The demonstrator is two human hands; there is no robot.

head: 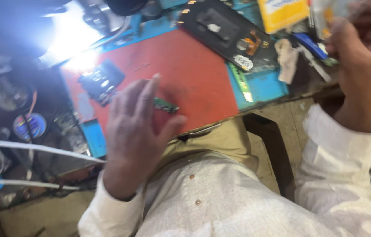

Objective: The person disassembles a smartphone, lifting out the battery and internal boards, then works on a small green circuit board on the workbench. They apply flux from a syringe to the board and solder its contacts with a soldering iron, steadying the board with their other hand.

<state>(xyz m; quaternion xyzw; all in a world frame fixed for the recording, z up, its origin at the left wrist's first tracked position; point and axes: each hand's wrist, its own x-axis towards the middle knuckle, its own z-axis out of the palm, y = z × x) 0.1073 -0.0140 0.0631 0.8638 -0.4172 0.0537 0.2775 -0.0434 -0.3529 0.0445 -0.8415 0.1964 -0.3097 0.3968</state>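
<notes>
View: looking down from the head at a cluttered workbench, tilted and blurred by motion.

Left hand: the left hand (135,131) is spread open, palm down, fingers loosely apart, above the red mat (194,70). It grips nothing.

Circuit board: a small green circuit board (165,105) lies on the red mat just beside the left hand's fingertips, partly hidden by them; whether they touch it cannot be told.

Right hand: the right hand (363,66) is raised at the upper right with its fingers curled. It is close to a blurred packet (328,15) at the top edge, but whether it has hold of the packet cannot be told.

Mat: red, lying on a blue mat (264,85) that shows around its edges.

Other things: a dark phone part (102,81) sits at the red mat's far left, near a bright lamp (69,35). An opened black phone (227,37) lies across the top. A yellow box (282,13) stands beyond it. A crumpled cloth (287,59) lies on the blue mat.

Clothing: white sleeves and a white shirt (211,197) fill the lower part.
</notes>
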